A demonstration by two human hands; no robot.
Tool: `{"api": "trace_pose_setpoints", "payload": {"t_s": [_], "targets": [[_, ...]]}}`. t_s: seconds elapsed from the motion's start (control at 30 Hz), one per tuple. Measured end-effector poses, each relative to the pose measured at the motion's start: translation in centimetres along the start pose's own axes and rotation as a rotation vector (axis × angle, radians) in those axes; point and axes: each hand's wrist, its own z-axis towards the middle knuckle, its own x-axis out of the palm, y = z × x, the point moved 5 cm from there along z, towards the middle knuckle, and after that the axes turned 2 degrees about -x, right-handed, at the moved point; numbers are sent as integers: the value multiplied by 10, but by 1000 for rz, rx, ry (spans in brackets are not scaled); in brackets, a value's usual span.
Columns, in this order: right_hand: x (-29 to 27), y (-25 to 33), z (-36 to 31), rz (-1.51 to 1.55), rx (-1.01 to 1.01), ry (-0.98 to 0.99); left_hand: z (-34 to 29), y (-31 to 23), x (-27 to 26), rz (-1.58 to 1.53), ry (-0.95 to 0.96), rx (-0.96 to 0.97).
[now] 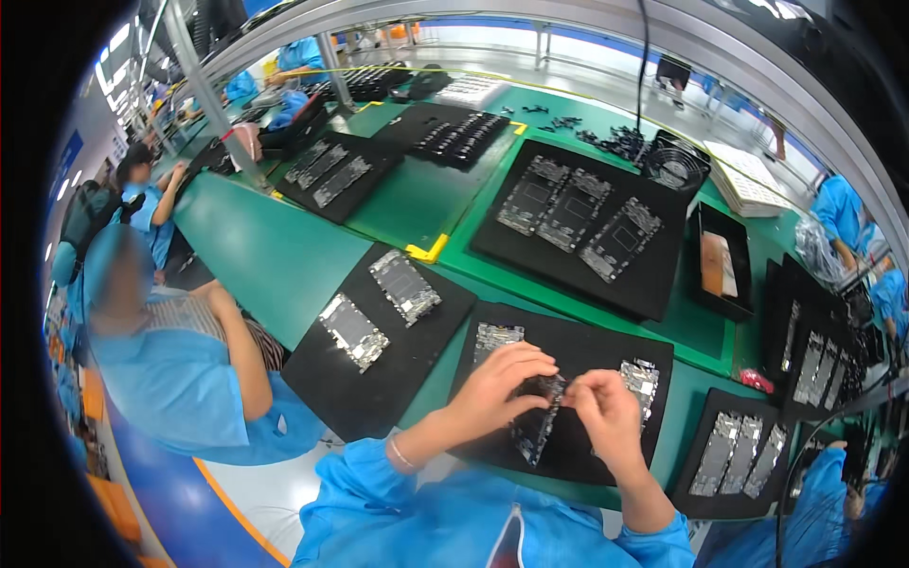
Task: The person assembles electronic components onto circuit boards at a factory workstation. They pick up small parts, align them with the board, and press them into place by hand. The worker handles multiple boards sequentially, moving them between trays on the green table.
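My left hand grips a circuit board by its upper part, thumb on one side and fingers over the other. The board is tilted on edge above a black foam mat. Beside its upper end, my right hand is closed, thumb and fingertips pinched together. Whatever lies between those fingertips is too small or hidden to make out. On the same mat, one circuit board lies behind my left hand, partly covered. Another board lies beyond my right hand, also partly covered.
Left of my mat, another black mat carries two boards. Ahead, a thick black pad bears three boards, with a small fan and a black tray nearby. Three boards lie on a right-hand mat. A co-worker sits at left.
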Motion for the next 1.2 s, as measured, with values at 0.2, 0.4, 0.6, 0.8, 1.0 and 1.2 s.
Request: {"api": "trace_pose_setpoints", "payload": {"t_s": [0.2, 0.4, 0.6, 0.8, 1.0, 1.2], "targets": [[8, -11, 6, -67, 33, -12, -9, 3, -4, -16, -39, 27], [12, -3, 1, -163, 11, -11, -11, 0, -5, 22, -62, 34], [10, -6, 2, -143, 13, -30, -10, 0, -4, 1, -53, 27], [7, -6, 9, -140, 47, -33, -5, 1, -3, -26, -16, 27], [-17, -40, 26, -187, -40, -96, 1, 5, 10, 24, 52, -42], [-64, -43, 18, 96, -161, -197, 31, 20, 61, 90, 148, -152]]}}
